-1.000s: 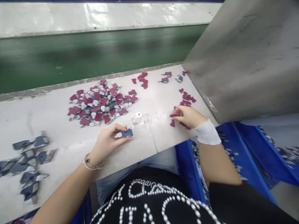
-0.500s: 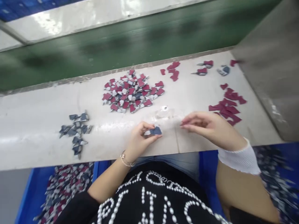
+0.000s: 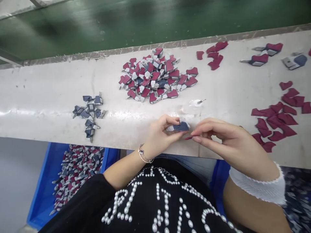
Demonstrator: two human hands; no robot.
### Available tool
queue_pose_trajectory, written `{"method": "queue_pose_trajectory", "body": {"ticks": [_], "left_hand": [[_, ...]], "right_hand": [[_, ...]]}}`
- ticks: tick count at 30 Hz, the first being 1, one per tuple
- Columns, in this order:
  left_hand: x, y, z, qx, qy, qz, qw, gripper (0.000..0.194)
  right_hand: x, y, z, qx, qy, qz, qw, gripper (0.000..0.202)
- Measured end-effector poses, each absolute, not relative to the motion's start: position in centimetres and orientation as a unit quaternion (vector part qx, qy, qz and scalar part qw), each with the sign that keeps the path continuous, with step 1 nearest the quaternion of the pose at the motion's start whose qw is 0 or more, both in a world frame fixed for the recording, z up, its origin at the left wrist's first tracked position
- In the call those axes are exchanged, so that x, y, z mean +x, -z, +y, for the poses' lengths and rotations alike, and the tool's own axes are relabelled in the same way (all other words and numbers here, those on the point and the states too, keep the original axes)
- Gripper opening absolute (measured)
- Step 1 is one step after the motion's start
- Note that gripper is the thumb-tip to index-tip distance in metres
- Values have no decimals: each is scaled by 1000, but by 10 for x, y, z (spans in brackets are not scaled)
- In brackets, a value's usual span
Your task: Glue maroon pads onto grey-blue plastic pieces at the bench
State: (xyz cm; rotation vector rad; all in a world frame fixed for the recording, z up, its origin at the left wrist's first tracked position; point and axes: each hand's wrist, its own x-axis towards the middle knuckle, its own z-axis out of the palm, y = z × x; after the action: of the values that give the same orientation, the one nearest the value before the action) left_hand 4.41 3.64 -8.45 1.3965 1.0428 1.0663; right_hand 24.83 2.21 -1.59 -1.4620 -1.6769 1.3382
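Between the thumb and fingers of my left hand [image 3: 163, 130] is a small dark blue and white plastic part [image 3: 181, 126], held just above the table. My right hand [image 3: 218, 137] pinches a thin maroon piece [image 3: 189, 138] close to the blue part; whether they touch I cannot tell. More flat maroon pieces [image 3: 277, 119] lie spread on the table to the right. Beyond my hands is a heap of assembled parts [image 3: 150, 77] with maroon, white and dark blue faces. A small group of blue-grey parts [image 3: 88, 113] lies at the left.
The white table [image 3: 43, 94] runs across the view, with a green surface [image 3: 109, 29] behind it. Blue bins [image 3: 40, 191] full of parts stand below its front edge. A white spot with a dark thin tip [image 3: 197, 103] lies beyond my hands. Several loose parts [image 3: 259, 60] sit at the far right.
My right hand has brought the maroon piece left, close to the blue part in my left hand. The camera view has shifted and come nearer to the table.
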Motion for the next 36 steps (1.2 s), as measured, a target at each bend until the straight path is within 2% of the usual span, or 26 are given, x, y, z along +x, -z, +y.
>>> {"method": "queue_pose_trajectory", "body": {"ticks": [9,32,36], "left_hand": [[39,91,41,633,-500,410,427,26],[33,89,48,692,-519,317,389,28],[30,83,48,691,-509,294,421,32]], "right_hand": [[230,20,31,-583,-540,-547,262,26],[235,12,43,-586,-568,-541,204,32],[238,10,43,-569,-584,-541,204,31]]}}
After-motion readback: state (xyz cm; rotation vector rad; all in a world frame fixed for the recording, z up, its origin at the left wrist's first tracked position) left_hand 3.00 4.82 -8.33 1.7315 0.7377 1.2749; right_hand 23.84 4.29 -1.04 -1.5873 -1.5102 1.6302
